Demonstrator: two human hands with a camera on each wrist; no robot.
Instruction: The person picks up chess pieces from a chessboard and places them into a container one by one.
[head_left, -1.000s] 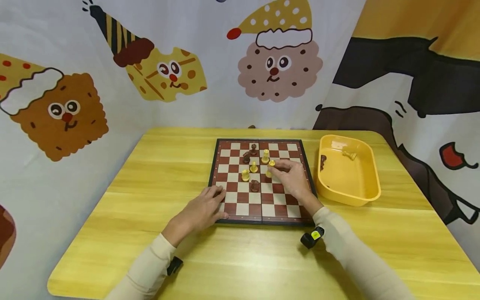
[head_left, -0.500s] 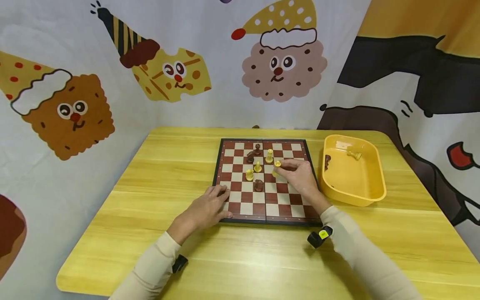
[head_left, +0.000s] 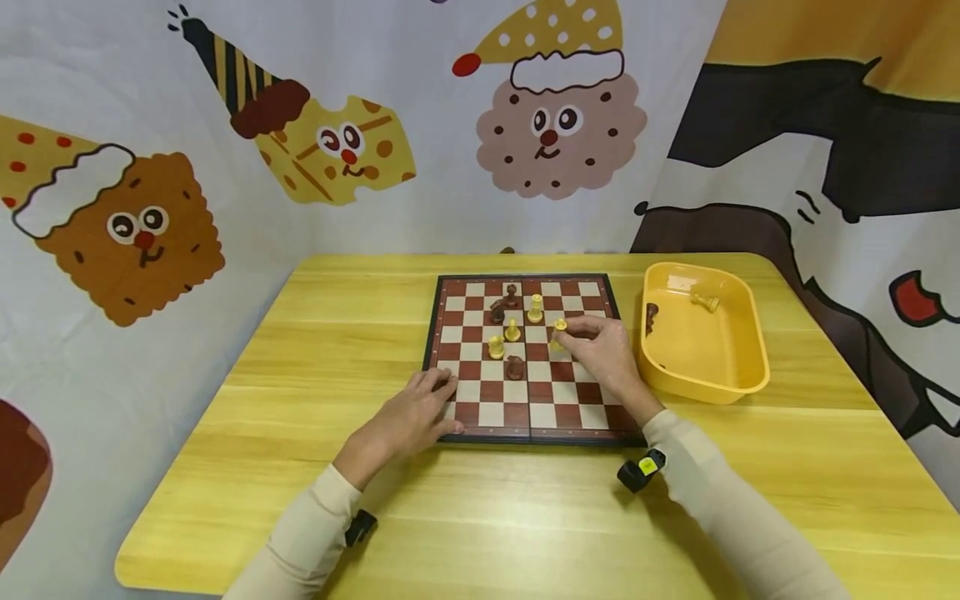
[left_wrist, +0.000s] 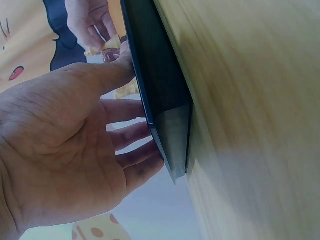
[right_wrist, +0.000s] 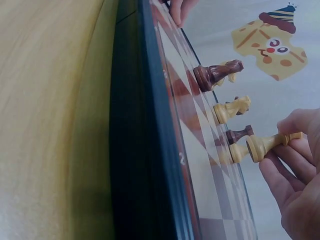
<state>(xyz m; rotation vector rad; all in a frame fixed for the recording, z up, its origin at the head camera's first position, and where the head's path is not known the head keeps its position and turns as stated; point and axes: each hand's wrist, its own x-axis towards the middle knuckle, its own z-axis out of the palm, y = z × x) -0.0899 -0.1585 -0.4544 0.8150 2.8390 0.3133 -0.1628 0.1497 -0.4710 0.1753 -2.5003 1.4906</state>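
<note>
My right hand (head_left: 603,354) pinches a pale yellow chess piece (head_left: 560,327) between thumb and fingers, over the right half of the chessboard (head_left: 491,414). In the right wrist view the held chess piece (right_wrist: 265,145) has a round base and a narrow neck, with its top among the fingertips. My left hand (head_left: 405,417) rests on the board's front left corner, its fingers fairly straight on the surface. Left of the held piece stand a yellow rook (head_left: 535,310), a yellow pawn (head_left: 512,332), a yellow knight (head_left: 496,347) and a dark knight (head_left: 514,368).
Two more dark pieces, a knight (head_left: 497,312) and a pawn (head_left: 512,295), stand near the board's far edge. Right of the board, a yellow tray (head_left: 701,358) holds a yellow piece (head_left: 705,302) and a dark piece (head_left: 651,318) lying down. A printed curtain (head_left: 450,225) hangs behind the table (head_left: 480,517).
My right hand has shifted slightly to the right across the board with the yellow chess piece, away from the rook and pawn. The left hand stays on the corner.
</note>
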